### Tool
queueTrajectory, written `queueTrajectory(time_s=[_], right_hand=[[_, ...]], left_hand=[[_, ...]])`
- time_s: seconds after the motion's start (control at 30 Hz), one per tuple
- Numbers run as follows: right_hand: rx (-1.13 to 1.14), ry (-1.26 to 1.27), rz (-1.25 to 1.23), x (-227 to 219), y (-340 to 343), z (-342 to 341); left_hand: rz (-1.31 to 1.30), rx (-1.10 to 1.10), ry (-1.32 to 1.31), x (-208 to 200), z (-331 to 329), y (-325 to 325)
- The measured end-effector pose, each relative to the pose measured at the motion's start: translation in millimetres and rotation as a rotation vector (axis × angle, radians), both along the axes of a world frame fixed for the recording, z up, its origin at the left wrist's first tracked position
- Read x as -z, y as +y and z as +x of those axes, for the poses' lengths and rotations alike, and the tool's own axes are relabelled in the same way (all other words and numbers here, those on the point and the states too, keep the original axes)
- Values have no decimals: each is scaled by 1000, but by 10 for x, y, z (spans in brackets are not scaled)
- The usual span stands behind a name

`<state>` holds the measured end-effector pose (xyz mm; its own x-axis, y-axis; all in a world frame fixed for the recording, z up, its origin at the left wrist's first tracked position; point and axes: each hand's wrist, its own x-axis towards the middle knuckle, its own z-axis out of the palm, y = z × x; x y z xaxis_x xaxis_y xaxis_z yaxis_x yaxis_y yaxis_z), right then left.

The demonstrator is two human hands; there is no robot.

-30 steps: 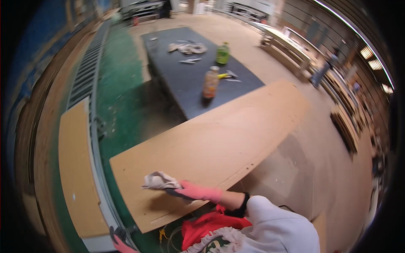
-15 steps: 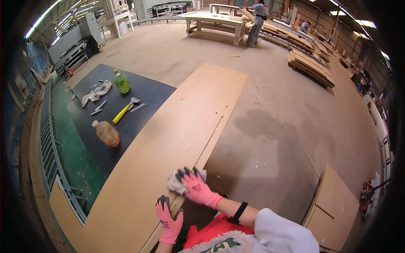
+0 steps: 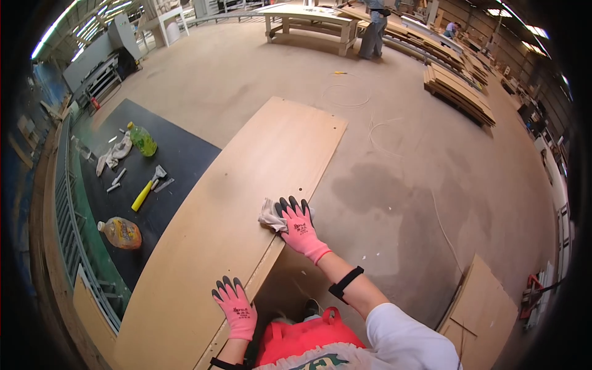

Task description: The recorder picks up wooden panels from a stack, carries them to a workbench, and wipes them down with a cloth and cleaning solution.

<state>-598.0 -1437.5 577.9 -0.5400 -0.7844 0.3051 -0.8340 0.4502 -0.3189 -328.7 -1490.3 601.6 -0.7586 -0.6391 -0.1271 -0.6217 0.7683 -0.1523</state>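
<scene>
A long light-brown wooden panel (image 3: 203, 246) stretches away in front of me, with a few small holes and a groove along its right edge. My right hand (image 3: 300, 229), in a pink glove with dark fingertips, holds a whitish rag (image 3: 271, 216) against the panel near that edge. Its fingers reach over the cloth, and part of the rag is hidden under the palm. Closer to my body, my left hand (image 3: 235, 308), gloved alike, lies on the panel's edge with fingers spread and nothing in them.
Left of the panel, a dark tabletop (image 3: 179, 145) bears a green bottle (image 3: 142, 139), an orange-labelled bottle (image 3: 121, 234), a yellow-handled scraper (image 3: 148, 188) and a crumpled cloth (image 3: 115, 153). Boards (image 3: 481, 308) lean at lower right. A cable (image 3: 445, 231) crosses the floor. A person (image 3: 373, 31) stands near a far workbench (image 3: 308, 24).
My right hand has moved farther up along the panel's edge with the rag. My left hand has flattened, fingers spread on the panel. The view has shifted, and the panel sits farther left.
</scene>
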Motion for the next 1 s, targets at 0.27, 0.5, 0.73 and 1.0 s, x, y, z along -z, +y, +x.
queueTrajectory(time_s=[0.27,0.5,0.73,1.0], right_hand=[[-578,-97,153,-161,-284,713],[54,95,93,12,-475,-1345],[72,230,281,-16,-494,-1706],[-471,-368,156,-123,-210,-907]], left_hand=[[186,-33,-21,-10,-49,-122],[293,-101,-90,-31,-82,-188],[109,28,-65,411,150,-225],[80,103,56,490,193,-213]])
